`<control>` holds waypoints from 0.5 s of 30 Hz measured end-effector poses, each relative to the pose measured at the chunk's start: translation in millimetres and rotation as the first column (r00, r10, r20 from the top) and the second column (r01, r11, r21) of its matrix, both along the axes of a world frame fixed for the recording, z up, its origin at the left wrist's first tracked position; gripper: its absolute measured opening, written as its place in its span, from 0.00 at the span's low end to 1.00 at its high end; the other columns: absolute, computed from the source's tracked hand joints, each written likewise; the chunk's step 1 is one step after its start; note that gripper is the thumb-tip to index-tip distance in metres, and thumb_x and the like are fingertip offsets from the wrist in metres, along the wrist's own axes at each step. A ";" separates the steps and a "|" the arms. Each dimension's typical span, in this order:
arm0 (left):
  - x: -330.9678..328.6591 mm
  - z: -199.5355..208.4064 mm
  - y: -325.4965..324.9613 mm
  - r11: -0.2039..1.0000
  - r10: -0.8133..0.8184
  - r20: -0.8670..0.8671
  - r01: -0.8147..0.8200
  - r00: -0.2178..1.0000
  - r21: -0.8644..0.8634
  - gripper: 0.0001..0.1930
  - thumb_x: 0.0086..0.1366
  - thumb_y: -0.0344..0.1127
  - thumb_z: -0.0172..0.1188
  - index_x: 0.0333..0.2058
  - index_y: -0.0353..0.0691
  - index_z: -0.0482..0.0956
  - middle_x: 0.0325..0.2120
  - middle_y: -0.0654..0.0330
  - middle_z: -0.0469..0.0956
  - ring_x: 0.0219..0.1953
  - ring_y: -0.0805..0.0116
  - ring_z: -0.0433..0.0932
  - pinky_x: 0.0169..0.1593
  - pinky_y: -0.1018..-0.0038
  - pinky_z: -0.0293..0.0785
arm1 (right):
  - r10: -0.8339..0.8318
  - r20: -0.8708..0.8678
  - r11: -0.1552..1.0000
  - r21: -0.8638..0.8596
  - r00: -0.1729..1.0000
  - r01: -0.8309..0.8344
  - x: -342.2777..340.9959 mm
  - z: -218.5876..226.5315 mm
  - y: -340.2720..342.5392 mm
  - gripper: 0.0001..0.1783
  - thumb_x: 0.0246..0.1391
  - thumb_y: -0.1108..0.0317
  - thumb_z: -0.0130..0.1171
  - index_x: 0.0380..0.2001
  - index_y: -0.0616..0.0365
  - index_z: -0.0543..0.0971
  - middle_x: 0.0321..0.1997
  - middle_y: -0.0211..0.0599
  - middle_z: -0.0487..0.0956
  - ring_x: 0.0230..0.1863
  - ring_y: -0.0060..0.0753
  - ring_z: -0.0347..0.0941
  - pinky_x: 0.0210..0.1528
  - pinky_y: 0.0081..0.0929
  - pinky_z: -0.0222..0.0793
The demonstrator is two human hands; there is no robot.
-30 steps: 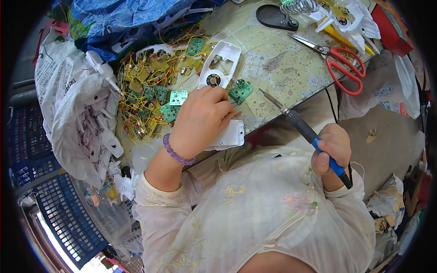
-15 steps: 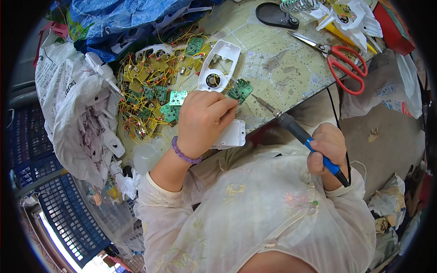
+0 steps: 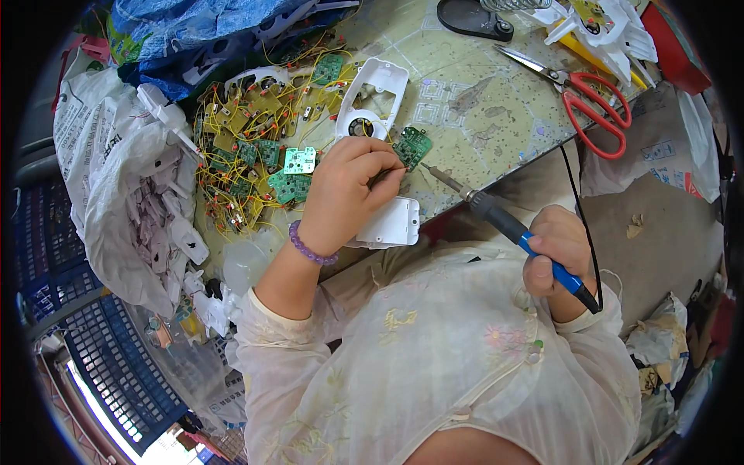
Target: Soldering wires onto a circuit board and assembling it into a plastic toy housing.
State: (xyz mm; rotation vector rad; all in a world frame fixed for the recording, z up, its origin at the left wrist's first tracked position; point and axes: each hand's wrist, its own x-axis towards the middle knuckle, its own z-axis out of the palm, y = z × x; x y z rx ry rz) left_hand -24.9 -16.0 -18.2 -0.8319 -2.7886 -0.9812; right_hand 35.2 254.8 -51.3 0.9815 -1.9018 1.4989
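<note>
My right hand [image 3: 559, 252] grips a soldering iron [image 3: 504, 217] by its blue handle, the metal tip pointing up and left. That tip ends close to the lower right edge of a green circuit board [image 3: 413, 146] on the table. My left hand [image 3: 353, 186], with a purple bead bracelet at the wrist, has thumb and forefinger pinched together at the board's lower left edge; what lies between them is too small to make out. Beyond it is a white plastic housing [image 3: 395, 81] with a round black speaker [image 3: 360, 127]. Another white casing [image 3: 394, 222] lies partly under the left hand.
Left of my hand spreads a pile of circuit boards with yellow wires [image 3: 256, 147]. Red-handled scissors [image 3: 593, 112] lie at the right table edge. A white sack of plastic parts [image 3: 116, 170] stands at the left, blue sheeting [image 3: 209, 39] behind. The iron's black cord [image 3: 580, 198] hangs at the right.
The soldering iron's tip has come slightly down and left, nearer the board's lower edge. My left fingers have shifted a little and stay pinched beside the board. The view has shifted slightly.
</note>
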 end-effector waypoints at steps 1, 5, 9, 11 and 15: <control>0.0 -0.2 0.3 1.000 0.012 0.019 -0.012 1.000 0.018 0.05 0.49 0.29 0.65 0.27 0.38 0.80 0.30 0.60 0.78 0.36 0.59 0.75 0.39 0.66 0.72 | 0.010 0.005 1.000 0.004 1.000 -0.010 0.0 0.1 -0.2 0.10 0.52 0.71 0.54 0.38 0.60 0.69 0.17 0.35 0.71 0.14 0.35 0.65 0.17 0.30 0.60; -1.5 -0.1 0.0 1.000 0.002 0.018 -0.001 1.000 -0.012 0.06 0.50 0.26 0.65 0.29 0.37 0.80 0.31 0.60 0.78 0.36 0.60 0.75 0.40 0.70 0.71 | 0.024 0.019 0.999 0.025 1.000 -0.025 -0.4 1.6 -2.4 0.11 0.52 0.70 0.54 0.38 0.59 0.69 0.17 0.34 0.71 0.14 0.34 0.65 0.18 0.30 0.60; -1.5 0.9 1.4 0.999 -0.006 0.002 0.006 1.000 -0.033 0.05 0.49 0.27 0.65 0.27 0.37 0.79 0.30 0.60 0.77 0.35 0.60 0.75 0.39 0.69 0.71 | 0.047 0.046 0.998 0.034 0.998 -0.048 0.3 1.6 -4.3 0.10 0.52 0.70 0.54 0.38 0.58 0.69 0.18 0.34 0.72 0.15 0.35 0.66 0.19 0.30 0.61; -1.5 1.4 1.3 0.999 -0.009 -0.009 0.009 1.000 -0.037 0.05 0.49 0.27 0.65 0.27 0.37 0.79 0.30 0.60 0.77 0.34 0.60 0.75 0.39 0.69 0.71 | 0.044 0.045 0.998 0.031 0.998 -0.045 -0.1 2.7 -6.2 0.10 0.52 0.70 0.54 0.38 0.58 0.69 0.18 0.33 0.72 0.16 0.35 0.66 0.19 0.30 0.61; -2.4 0.0 1.5 0.998 -0.022 -0.032 0.020 0.999 -0.052 0.05 0.48 0.27 0.66 0.26 0.37 0.79 0.29 0.61 0.77 0.34 0.61 0.75 0.39 0.69 0.71 | 0.047 0.045 0.997 0.051 0.998 -0.050 -1.2 3.9 -6.8 0.10 0.52 0.71 0.54 0.38 0.58 0.69 0.19 0.33 0.72 0.16 0.35 0.66 0.20 0.30 0.61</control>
